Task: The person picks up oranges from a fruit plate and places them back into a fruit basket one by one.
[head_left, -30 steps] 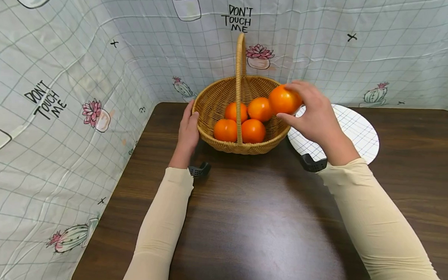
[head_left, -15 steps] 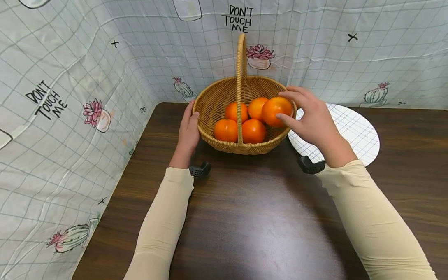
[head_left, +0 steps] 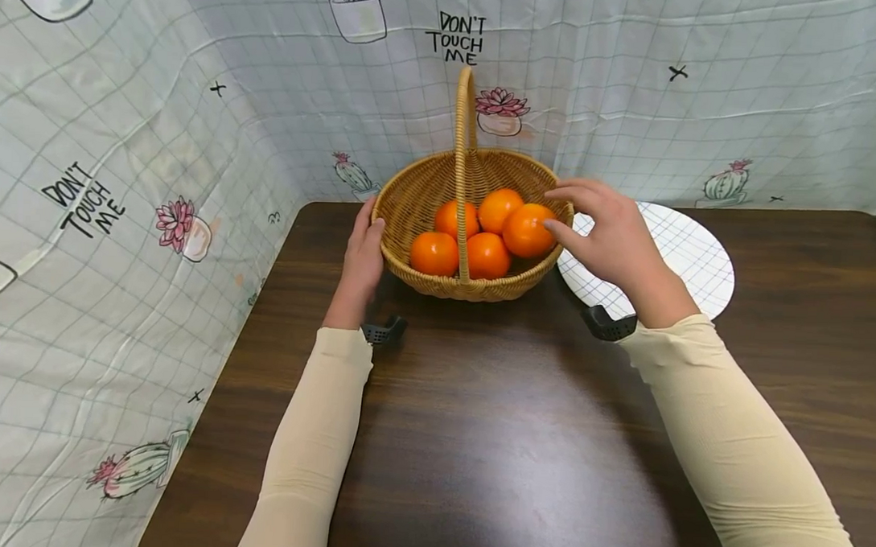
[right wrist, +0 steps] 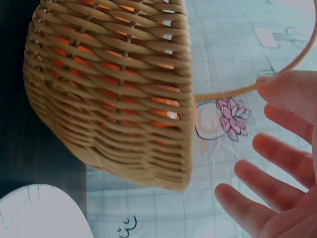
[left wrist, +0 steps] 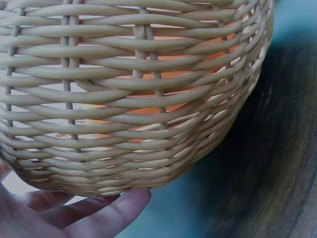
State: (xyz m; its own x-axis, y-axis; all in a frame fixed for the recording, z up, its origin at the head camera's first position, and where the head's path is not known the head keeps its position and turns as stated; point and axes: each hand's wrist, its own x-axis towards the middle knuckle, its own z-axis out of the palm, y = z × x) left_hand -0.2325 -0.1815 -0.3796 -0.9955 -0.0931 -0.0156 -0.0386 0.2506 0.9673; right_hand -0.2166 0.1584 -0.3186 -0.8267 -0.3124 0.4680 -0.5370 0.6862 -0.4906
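Observation:
A wicker basket (head_left: 495, 289) with a tall arched handle stands on the table. Inside, several round, smooth orange-coloured fruits sit close together. My left hand (head_left: 362, 255) rests against the basket's left side, thumb by the rim; in the left wrist view its fingers (left wrist: 111, 215) lie fairly straight along the woven wall. Over the right rim is my right hand (head_left: 606, 231), thumb and fingers spread apart. The rightmost fruit (head_left: 529, 230) lies among the others, right at the thumb tip. In the right wrist view the fingers (right wrist: 277, 181) are loosely extended with nothing between them.
A white round plate-like mat with a grid pattern (head_left: 699, 258) lies under and beyond the right forearm. The dark wooden table (head_left: 477, 412) reaches toward me. A printed grid curtain (head_left: 618, 95) hangs close behind the basket and along the left.
My right hand has lowered the fruit it was holding down and left into the basket and let go of it. The left hand stays at the basket's side. The head view has shifted slightly.

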